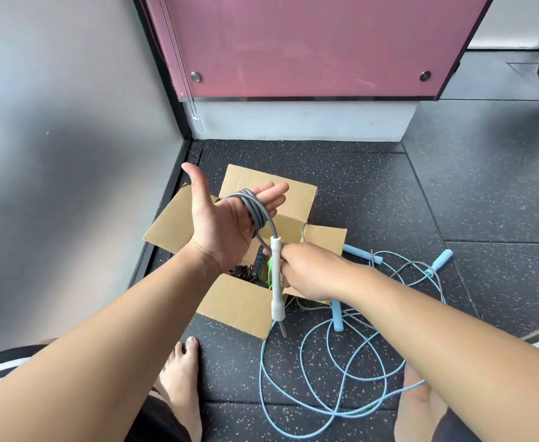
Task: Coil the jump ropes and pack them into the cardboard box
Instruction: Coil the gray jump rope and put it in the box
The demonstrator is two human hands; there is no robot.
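A grey rubber jump rope point(256, 212) is wound in several loops around the straight fingers of the left hand point(226, 218), which is held flat, palm up, with the thumb spread. Its slim white plastic handle point(276, 293) is gripped upright by the curled fingers of the right hand point(309, 271), above an open brown cardboard box point(242, 306) on the speckled black floor point(453, 186). A black-handled rope point(258, 261) is seen inside the box. A loose light-blue jump rope point(306, 355) is spread on the floor beside the box.
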